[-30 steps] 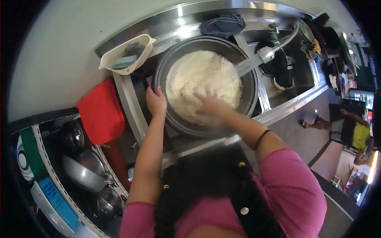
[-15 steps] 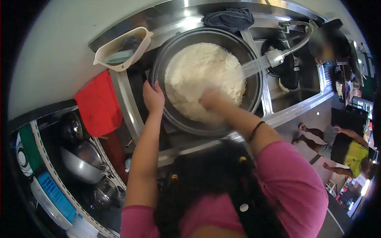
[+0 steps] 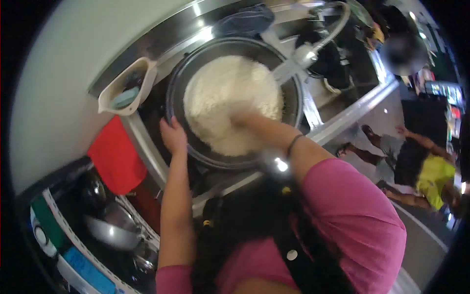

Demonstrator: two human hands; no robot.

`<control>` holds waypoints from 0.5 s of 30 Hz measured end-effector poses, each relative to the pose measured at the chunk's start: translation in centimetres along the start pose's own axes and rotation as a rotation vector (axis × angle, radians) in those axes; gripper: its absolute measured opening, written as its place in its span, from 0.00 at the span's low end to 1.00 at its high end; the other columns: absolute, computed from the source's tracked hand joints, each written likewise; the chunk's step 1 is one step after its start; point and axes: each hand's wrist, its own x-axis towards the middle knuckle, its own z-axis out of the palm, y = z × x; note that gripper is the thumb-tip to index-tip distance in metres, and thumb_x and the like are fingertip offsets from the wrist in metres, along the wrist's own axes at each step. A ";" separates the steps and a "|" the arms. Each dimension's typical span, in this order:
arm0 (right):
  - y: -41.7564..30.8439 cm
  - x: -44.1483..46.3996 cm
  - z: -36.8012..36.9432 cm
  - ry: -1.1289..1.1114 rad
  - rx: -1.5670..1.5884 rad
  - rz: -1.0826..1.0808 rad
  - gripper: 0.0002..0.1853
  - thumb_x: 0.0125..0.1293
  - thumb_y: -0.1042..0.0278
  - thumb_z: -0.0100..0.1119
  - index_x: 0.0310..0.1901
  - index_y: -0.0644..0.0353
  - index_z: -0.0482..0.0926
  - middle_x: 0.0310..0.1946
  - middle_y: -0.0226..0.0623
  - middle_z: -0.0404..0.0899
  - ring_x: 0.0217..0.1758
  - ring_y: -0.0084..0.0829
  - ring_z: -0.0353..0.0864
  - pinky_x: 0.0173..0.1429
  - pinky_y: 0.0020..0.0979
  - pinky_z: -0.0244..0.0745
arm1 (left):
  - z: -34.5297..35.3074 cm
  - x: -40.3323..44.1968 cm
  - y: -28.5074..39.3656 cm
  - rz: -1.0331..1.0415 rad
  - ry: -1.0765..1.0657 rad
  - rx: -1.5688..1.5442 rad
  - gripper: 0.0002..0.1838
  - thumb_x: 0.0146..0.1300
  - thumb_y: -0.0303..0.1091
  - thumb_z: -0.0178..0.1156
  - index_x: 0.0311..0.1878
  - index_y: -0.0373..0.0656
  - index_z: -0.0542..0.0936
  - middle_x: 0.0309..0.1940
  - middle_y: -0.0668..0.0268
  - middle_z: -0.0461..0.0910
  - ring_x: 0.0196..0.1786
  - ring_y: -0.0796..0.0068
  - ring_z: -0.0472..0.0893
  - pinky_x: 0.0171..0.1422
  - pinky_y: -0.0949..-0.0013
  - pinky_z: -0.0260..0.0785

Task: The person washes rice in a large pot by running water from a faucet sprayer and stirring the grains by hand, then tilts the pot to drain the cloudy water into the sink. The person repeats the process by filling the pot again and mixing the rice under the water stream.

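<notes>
A wide dark pot (image 3: 171,98) sits in the sink with a large mass of white rice (image 3: 215,81) inside. My left hand (image 3: 174,137) grips the pot's left rim, thumb on the inner side. Deep in the rice is my right hand (image 3: 245,119), smeared by motion, its fingers hidden. From the right, a spray tap head (image 3: 305,55) on a flexible metal hose (image 3: 338,30) sends water (image 3: 285,71) over the pot's edge onto the rice.
A cream basin (image 3: 147,81) with a scouring pad stands left. A red cloth (image 3: 117,159) hangs below it; a dark cloth (image 3: 245,20) lies behind the pot. Metal bowls (image 3: 115,230) fill a lower-left shelf. A person in a yellow top (image 3: 435,174) stands at right.
The whole view has shifted and tilted, so the pot appears further left. My right hand is still moving in the rice, and my left hand stays at the rim.
</notes>
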 end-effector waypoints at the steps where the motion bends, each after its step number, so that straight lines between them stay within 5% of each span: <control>1: -2.5 -4.3 -3.1 -0.023 -0.116 -0.023 0.21 0.57 0.58 0.68 0.53 0.54 0.84 0.52 0.42 0.83 0.57 0.43 0.80 0.61 0.41 0.75 | -0.1 0.0 0.1 0.003 -0.007 -0.021 0.28 0.72 0.47 0.53 0.63 0.31 0.71 0.58 0.41 0.76 0.61 0.42 0.75 0.65 0.51 0.67; 3: -0.7 -6.0 -3.2 -0.026 -0.179 -0.311 0.18 0.58 0.61 0.67 0.50 0.57 0.85 0.52 0.45 0.82 0.57 0.44 0.81 0.59 0.42 0.77 | 0.5 0.5 -1.2 0.035 0.020 0.003 0.26 0.72 0.47 0.52 0.58 0.31 0.72 0.54 0.41 0.77 0.58 0.40 0.76 0.61 0.49 0.68; 6: -0.6 -5.6 -4.5 0.237 -0.318 -0.306 0.15 0.60 0.62 0.60 0.47 0.56 0.85 0.48 0.40 0.84 0.52 0.42 0.82 0.58 0.41 0.77 | 0.3 0.7 -1.3 0.031 -0.106 -0.154 0.25 0.74 0.47 0.49 0.60 0.31 0.71 0.55 0.41 0.76 0.58 0.41 0.76 0.61 0.47 0.67; 8: 1.8 -4.5 -7.0 0.330 -0.346 -0.103 0.18 0.61 0.54 0.58 0.50 0.50 0.85 0.48 0.44 0.83 0.56 0.46 0.80 0.58 0.46 0.77 | 0.4 0.2 -0.4 0.013 -0.099 -0.074 0.29 0.75 0.50 0.48 0.64 0.31 0.69 0.58 0.40 0.74 0.60 0.41 0.75 0.63 0.49 0.67; 11: 3.9 -8.3 -12.4 0.312 -0.271 0.001 0.16 0.59 0.56 0.60 0.45 0.54 0.87 0.45 0.44 0.85 0.53 0.45 0.83 0.55 0.44 0.79 | 1.9 0.9 -1.6 0.058 -0.034 -0.087 0.31 0.75 0.51 0.48 0.66 0.30 0.67 0.60 0.40 0.74 0.62 0.42 0.75 0.64 0.51 0.67; 13: 5.9 -8.2 -13.3 0.412 0.061 0.282 0.15 0.56 0.60 0.66 0.45 0.53 0.88 0.50 0.38 0.85 0.52 0.40 0.85 0.53 0.43 0.80 | 1.4 0.6 -1.4 0.073 -0.071 0.001 0.32 0.75 0.50 0.48 0.69 0.30 0.65 0.62 0.40 0.73 0.62 0.42 0.74 0.65 0.52 0.67; 15: 6.3 -8.5 -12.4 0.397 0.042 0.274 0.17 0.55 0.59 0.68 0.46 0.53 0.88 0.51 0.39 0.85 0.54 0.40 0.84 0.56 0.41 0.79 | 1.9 1.1 -2.9 0.089 -0.066 -0.038 0.32 0.75 0.50 0.48 0.68 0.30 0.65 0.62 0.40 0.73 0.62 0.42 0.74 0.65 0.51 0.67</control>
